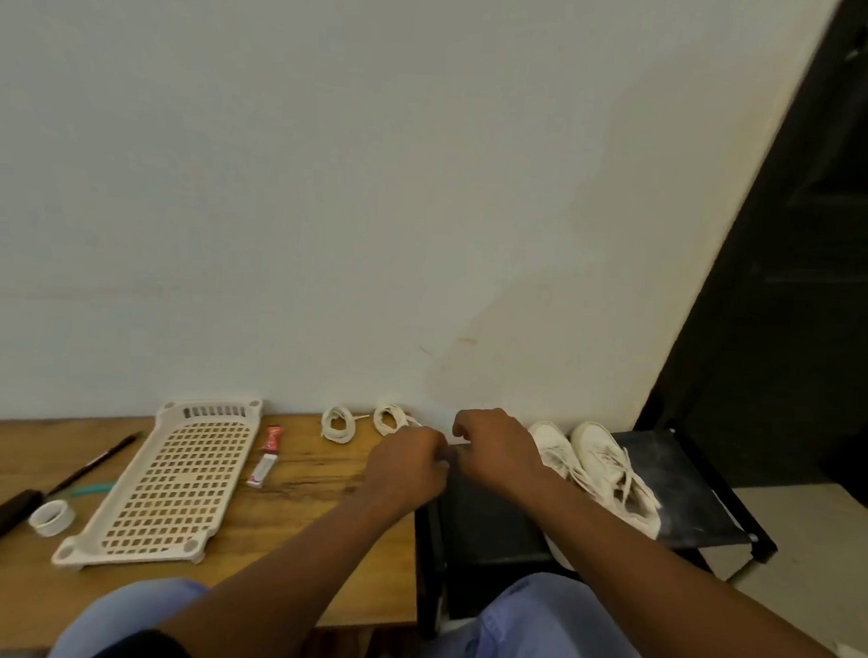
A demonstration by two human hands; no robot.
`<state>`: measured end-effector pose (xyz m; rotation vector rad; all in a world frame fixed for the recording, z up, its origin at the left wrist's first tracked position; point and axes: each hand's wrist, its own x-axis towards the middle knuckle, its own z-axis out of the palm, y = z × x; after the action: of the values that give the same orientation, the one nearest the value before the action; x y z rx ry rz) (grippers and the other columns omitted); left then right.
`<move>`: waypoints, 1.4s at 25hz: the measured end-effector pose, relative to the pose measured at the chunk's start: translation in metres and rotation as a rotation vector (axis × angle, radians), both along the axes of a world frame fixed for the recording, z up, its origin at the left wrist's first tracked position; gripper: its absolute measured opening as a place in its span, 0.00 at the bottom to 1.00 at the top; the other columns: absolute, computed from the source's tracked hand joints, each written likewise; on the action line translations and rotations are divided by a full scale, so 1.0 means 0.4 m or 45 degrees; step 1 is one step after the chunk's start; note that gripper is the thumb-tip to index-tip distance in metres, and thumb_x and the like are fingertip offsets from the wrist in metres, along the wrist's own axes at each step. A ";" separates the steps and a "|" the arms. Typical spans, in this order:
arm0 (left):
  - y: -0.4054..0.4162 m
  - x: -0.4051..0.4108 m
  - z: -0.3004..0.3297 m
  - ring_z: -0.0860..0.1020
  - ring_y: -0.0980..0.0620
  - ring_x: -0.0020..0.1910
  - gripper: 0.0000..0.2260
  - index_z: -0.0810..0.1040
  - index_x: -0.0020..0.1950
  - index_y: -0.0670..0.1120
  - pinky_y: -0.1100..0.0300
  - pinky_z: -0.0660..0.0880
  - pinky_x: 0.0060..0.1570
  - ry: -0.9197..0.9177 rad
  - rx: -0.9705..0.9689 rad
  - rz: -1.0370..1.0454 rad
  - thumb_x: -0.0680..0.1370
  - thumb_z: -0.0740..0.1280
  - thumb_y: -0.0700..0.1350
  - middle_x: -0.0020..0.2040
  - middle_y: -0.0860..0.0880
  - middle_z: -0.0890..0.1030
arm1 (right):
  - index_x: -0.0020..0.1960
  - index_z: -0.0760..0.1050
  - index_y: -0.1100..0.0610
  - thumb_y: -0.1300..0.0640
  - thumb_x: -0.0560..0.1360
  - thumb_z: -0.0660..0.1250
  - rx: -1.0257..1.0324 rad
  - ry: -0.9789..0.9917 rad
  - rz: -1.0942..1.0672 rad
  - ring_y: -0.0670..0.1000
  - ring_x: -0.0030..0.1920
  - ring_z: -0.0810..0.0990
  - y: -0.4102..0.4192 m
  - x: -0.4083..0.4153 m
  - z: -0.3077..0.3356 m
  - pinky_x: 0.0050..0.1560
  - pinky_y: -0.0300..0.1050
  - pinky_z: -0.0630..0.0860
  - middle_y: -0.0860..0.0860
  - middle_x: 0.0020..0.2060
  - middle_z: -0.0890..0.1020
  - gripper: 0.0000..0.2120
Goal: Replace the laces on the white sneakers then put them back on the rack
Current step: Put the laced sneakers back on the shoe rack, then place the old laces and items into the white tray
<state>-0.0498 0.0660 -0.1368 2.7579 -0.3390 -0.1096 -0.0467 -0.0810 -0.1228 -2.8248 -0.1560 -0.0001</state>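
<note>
Room: pale wall (329, 177) behind a wooden table (292, 520), with a black rack (687, 485) on our right.
Sneakers (599, 467): two on the rack, side by side, toes toward the wall, long axes running away from us.
Laces (365, 422): two coils on the table by the wall.
Left hand (407, 468): curled; whether it holds anything we cannot tell.
Right hand (497, 446): curled, same doubt, just left of the sneakers.
Arms: both stretched forward, hands touching.

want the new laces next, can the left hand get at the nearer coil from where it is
Probably yes: the left hand sits just in front of the lace coil, nothing between them, though its fingers look curled.
</note>
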 end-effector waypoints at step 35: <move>0.376 0.205 -0.132 0.81 0.49 0.54 0.13 0.84 0.57 0.48 0.52 0.79 0.56 0.442 -0.194 0.187 0.80 0.67 0.55 0.56 0.50 0.84 | 0.48 0.86 0.57 0.61 0.80 0.71 0.371 -0.013 -0.222 0.51 0.39 0.80 0.273 0.346 -0.312 0.36 0.35 0.71 0.53 0.41 0.84 0.05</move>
<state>0.0322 0.2162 -0.1894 2.5404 -0.0493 -0.4953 0.0917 0.0283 -0.2475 -2.5382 0.0828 -0.0701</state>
